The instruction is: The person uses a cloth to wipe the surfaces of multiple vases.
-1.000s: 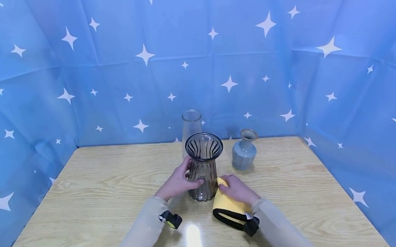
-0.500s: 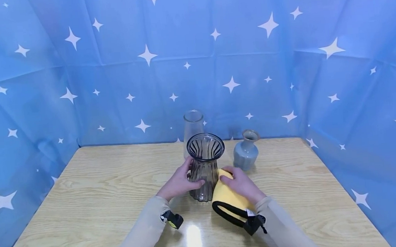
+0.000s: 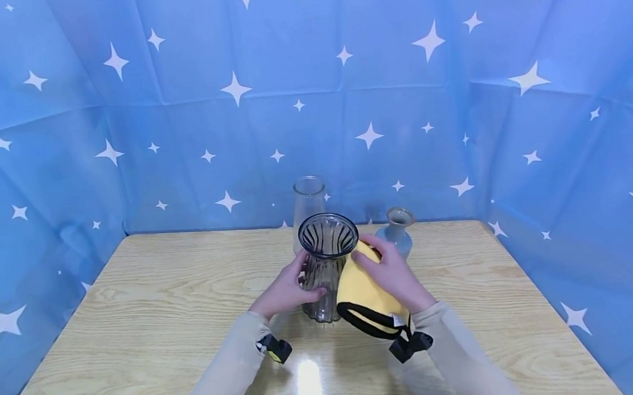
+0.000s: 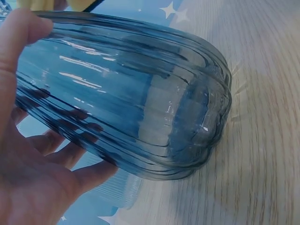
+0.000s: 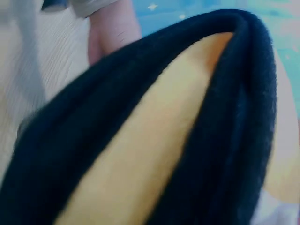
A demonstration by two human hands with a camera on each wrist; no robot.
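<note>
A smoky grey ribbed glass vase (image 3: 323, 277) with a flared rim stands upright near the middle of the table. My left hand (image 3: 285, 290) grips its left side, thumb across the front; in the left wrist view the fingers (image 4: 96, 176) curl behind the vase (image 4: 117, 93). On the vase's right side, my right hand (image 3: 392, 272) holds a folded yellow cloth (image 3: 365, 290) with black edging and a small white tag, up close below the rim. The cloth's black edge (image 5: 225, 140) fills most of the right wrist view and hides the right fingers there.
Behind the grey vase stands a taller clear glass vase (image 3: 307, 204). A small blue-grey vase (image 3: 400, 235) is at the back right, partly covered by my right hand. A blue curtain (image 3: 177, 128) with white stars surrounds the wooden table (image 3: 152, 309).
My right hand has slid the yellow cloth up the right side of the vase, from its lower half to just below the rim. The left hand keeps its grip in place.
</note>
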